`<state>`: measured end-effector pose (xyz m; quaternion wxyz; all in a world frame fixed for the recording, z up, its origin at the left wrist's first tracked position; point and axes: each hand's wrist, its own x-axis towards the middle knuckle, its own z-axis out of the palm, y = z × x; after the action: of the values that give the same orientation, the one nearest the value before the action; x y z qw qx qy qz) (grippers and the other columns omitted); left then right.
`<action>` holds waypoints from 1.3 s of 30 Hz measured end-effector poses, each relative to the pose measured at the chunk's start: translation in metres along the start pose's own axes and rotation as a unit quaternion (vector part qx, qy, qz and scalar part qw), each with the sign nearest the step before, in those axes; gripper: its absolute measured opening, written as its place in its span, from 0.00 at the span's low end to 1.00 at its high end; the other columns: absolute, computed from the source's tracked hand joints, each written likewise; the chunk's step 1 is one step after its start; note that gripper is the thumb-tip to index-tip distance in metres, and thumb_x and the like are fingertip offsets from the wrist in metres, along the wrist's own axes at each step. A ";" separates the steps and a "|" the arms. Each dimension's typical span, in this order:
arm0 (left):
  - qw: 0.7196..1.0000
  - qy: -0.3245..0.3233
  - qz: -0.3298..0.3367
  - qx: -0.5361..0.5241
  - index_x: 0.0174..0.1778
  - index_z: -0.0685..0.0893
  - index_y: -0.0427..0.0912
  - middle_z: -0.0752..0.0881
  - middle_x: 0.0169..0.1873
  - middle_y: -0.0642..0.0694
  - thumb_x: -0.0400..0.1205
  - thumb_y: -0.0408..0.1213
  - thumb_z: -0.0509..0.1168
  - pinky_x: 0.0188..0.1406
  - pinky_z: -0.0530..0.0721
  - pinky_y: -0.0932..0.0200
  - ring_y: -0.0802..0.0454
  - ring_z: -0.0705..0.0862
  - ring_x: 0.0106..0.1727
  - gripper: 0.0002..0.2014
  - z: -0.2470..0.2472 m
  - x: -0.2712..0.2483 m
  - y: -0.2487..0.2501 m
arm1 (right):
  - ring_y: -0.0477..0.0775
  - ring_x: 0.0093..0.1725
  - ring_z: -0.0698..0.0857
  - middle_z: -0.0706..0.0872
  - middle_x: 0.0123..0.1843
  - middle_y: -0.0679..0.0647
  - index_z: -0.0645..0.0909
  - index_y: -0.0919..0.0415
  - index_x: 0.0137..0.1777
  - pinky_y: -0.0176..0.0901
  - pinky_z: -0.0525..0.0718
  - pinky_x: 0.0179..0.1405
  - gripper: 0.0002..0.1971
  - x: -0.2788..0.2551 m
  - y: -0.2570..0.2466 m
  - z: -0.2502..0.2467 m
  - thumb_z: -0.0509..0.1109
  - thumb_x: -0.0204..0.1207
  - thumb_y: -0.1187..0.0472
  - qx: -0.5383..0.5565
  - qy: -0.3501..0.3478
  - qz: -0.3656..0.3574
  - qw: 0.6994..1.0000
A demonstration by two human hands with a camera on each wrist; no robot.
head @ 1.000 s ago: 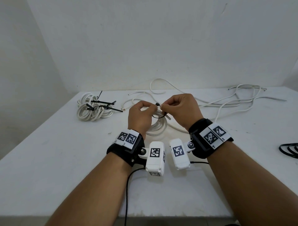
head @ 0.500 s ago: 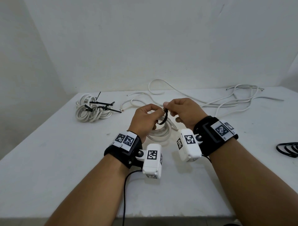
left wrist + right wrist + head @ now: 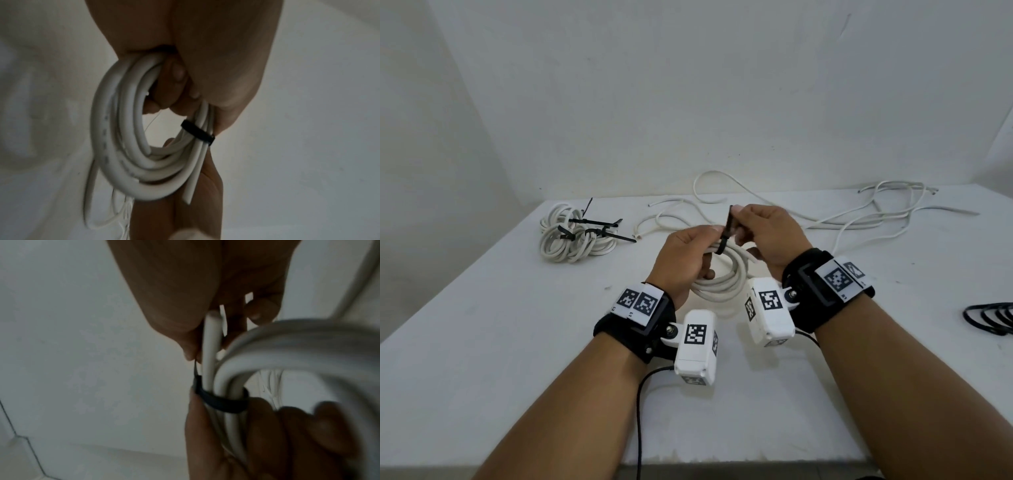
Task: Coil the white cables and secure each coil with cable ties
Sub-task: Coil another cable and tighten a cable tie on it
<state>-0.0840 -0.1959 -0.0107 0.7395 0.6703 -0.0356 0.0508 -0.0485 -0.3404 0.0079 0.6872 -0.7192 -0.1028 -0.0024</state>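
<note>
On the white counter [image 3: 482,342], one tied bundle of white cable [image 3: 575,236] sits at the far-left corner; loose white cables [image 3: 859,219], too tangled to count, trail along the far edge. Your left hand [image 3: 681,260] grips the white cable coil [image 3: 722,284] above the counter's middle; your right hand [image 3: 770,233] pinches one black cable tie [image 3: 726,233]. The tie looks cinched; next, judge its snugness.

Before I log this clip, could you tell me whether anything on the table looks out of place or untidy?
Mostly the loose white cables sprawled uncoiled along the table's far edge. The finished coil at far left has long untrimmed tie tails sticking out. The coil in the left hand has a cut end poking free beside the cable tie.
</note>
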 end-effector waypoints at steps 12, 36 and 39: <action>0.998 -0.040 -0.014 0.041 0.54 0.84 0.24 0.67 0.24 0.45 0.82 0.48 0.67 0.27 0.73 0.60 0.57 0.63 0.20 0.24 0.003 -0.001 -0.001 | 0.47 0.30 0.78 0.82 0.28 0.54 0.84 0.62 0.33 0.40 0.72 0.30 0.16 -0.003 -0.003 -0.005 0.70 0.82 0.55 -0.047 -0.033 -0.024 0.998; 0.919 0.162 -0.070 0.353 0.56 0.76 0.38 0.87 0.44 0.47 0.74 0.39 0.73 0.42 0.74 0.56 0.49 0.81 0.41 0.18 -0.182 -0.033 0.035 | 0.61 0.88 0.42 0.41 0.89 0.52 0.41 0.42 0.87 0.67 0.51 0.82 0.64 -0.028 0.016 0.078 0.67 0.56 0.17 -0.618 -0.275 0.103 0.729; 0.856 0.195 -0.095 0.469 0.60 0.74 0.42 0.82 0.53 0.47 0.75 0.39 0.75 0.44 0.73 0.55 0.44 0.82 0.52 0.22 -0.206 -0.028 0.032 | 0.59 0.88 0.39 0.37 0.89 0.52 0.39 0.40 0.86 0.66 0.48 0.82 0.64 -0.028 0.015 0.075 0.70 0.56 0.19 -0.623 -0.283 0.109 0.721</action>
<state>-0.1187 0.0119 -0.0029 0.3300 0.9144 0.2010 0.1206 -0.0836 -0.2709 -0.0149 0.0190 -0.9584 -0.1892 0.2127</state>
